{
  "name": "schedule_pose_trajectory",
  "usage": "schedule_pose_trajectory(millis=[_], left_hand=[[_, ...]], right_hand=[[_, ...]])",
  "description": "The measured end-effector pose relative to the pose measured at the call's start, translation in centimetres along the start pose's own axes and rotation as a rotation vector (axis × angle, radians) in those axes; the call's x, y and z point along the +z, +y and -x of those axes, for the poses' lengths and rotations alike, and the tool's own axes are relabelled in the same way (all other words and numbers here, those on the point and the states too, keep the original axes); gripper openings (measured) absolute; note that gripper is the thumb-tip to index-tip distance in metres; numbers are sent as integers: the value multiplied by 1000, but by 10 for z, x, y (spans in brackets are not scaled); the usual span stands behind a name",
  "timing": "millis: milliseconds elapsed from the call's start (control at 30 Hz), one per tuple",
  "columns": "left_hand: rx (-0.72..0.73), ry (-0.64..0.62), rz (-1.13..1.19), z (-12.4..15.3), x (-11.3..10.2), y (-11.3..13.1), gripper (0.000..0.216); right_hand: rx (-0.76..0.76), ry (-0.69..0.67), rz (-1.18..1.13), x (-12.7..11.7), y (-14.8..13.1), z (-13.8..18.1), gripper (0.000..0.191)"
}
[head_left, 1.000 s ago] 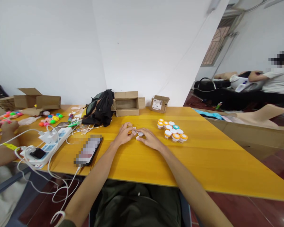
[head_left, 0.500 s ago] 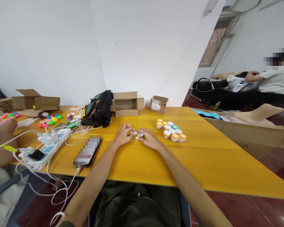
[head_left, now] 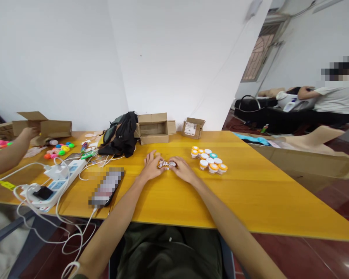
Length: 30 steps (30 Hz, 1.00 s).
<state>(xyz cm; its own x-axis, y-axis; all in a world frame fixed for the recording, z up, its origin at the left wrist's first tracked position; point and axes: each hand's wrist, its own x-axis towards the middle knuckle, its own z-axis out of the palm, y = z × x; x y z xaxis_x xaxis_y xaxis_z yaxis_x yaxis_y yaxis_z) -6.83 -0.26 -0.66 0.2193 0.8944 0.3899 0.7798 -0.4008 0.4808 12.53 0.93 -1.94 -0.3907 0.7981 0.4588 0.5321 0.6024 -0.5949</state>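
- The small pieces between the left hand and right hand are too small to tell apart; the fingertips cover part of them, so whether either hand grips one cannot be told.
- The phone has its screen blurred out.
- The tubs are too small for any label to be read.
- A co-worker's arm is cut off by the left edge.
- The tabletop runs out past the right edge.
- The cable hangs below the tabletop and leaves the bottom edge.
- The bag hides part of the box.
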Motion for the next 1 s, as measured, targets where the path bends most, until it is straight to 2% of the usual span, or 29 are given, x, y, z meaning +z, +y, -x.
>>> schedule_pose_trajectory(millis=[233,300,433,500,600,733,867,1000], left_hand=[[-28,1,70,-3,-3,0,15],[-38,59,143,-6,-5,-1,11],[-92,235,343,-13,-8,-7,16],[-144,300,424,-16,-9,-10,18],[-220,341,507,-20,-8,-14,17],[-303,369,565,-23,-5,-17,13],[-323,416,616,-25,-3,-22,11],[-279,482,564,-26,-3,-28,13]], right_hand=[[4,-35,19,3,-3,3,20],[25,-22,29,9,-6,5,34],[127,9,121,29,-12,8,85],[153,28,161,39,-13,6,97],[151,62,186,51,-18,-5,98],[221,55,234,58,-30,-26,92],[269,51,259,65,-43,-45,76],[316,67,298,75,-53,-60,59]])
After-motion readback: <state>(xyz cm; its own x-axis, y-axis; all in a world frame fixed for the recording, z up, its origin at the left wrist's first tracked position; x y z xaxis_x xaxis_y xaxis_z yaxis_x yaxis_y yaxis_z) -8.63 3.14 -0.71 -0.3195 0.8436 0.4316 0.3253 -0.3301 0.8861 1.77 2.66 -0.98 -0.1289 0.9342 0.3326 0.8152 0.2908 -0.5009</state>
